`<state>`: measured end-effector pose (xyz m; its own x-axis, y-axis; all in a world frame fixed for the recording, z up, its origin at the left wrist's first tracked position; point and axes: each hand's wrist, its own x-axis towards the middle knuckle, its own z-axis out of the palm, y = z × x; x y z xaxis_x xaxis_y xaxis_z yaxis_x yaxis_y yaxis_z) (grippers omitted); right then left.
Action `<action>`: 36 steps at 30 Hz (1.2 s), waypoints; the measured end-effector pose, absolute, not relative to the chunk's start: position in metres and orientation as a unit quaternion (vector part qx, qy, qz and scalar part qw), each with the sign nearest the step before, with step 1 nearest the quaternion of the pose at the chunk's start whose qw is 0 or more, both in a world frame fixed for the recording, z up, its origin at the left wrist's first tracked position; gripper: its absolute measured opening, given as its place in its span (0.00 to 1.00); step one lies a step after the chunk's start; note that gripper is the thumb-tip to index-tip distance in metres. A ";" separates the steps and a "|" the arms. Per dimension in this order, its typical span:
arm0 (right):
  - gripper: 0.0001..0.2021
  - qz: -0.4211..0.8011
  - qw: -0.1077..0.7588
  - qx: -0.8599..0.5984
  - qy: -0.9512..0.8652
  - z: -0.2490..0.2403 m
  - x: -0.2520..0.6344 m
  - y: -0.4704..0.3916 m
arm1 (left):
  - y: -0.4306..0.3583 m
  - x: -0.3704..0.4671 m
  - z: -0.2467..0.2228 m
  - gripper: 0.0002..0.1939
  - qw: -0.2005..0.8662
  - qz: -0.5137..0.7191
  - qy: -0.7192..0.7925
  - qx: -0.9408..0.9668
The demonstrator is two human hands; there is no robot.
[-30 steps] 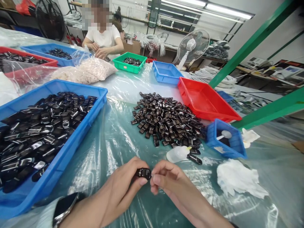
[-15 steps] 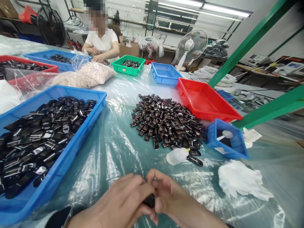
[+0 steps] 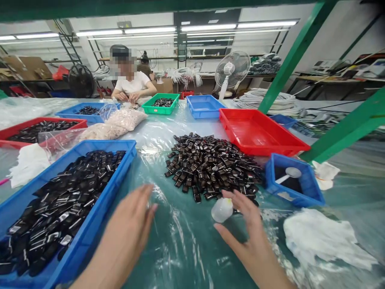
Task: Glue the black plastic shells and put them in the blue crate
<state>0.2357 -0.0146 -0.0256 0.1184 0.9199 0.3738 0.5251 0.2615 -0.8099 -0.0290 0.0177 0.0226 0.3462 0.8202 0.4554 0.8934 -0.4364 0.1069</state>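
My left hand (image 3: 131, 224) hovers beside the near blue tray (image 3: 120, 186), its fingers stretched out and no object visible in it. That tray holds many small black plastic pieces (image 3: 70, 194). My right hand (image 3: 249, 237) is open, thumb and fingers spread around a small white squeeze bottle (image 3: 221, 210) with a yellowish tip. The bottle lies on its side; whether my fingertips touch it I cannot tell. Just behind the bottle is a large heap of similar black pieces (image 3: 207, 164), some partly hidden by my right fingers.
At the right stand a small blue bin (image 3: 281, 194) with a white scoop (image 3: 290, 173) and a crumpled white cloth (image 3: 325, 237). Behind the heap are a red tray (image 3: 255, 132) and a green frame post (image 3: 296, 60). A co-worker (image 3: 132, 86) sits across the table.
My hands have moved apart: the left toward the blue tray, the right forward to the bottle. The black piece between them no longer shows in either hand. The view has tilted up.
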 end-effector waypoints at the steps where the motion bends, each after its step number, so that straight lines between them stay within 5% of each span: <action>1: 0.23 0.237 0.444 -0.585 -0.636 -0.028 0.235 -0.013 | 0.022 -0.016 0.012 0.19 0.059 -0.206 -0.513 -0.831; 6: 0.12 0.288 0.380 -0.587 -0.654 -0.029 0.238 -0.014 | 0.063 0.033 -0.013 0.16 0.028 -0.173 -0.542 -0.822; 23: 0.15 0.299 0.333 -0.595 -0.668 -0.021 0.245 -0.023 | 0.050 0.020 -0.008 0.12 -0.056 -0.141 -0.445 -0.883; 36: 0.16 0.281 0.310 -0.594 -0.687 -0.025 0.247 -0.023 | 0.052 0.004 -0.009 0.15 0.006 -0.122 -0.435 -0.892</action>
<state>0.2472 -0.0234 -0.0246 -0.1025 0.9904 0.0927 0.6415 0.1370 -0.7548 0.0040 0.0523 -0.0093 0.5926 0.7741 0.2228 0.7770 -0.6222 0.0952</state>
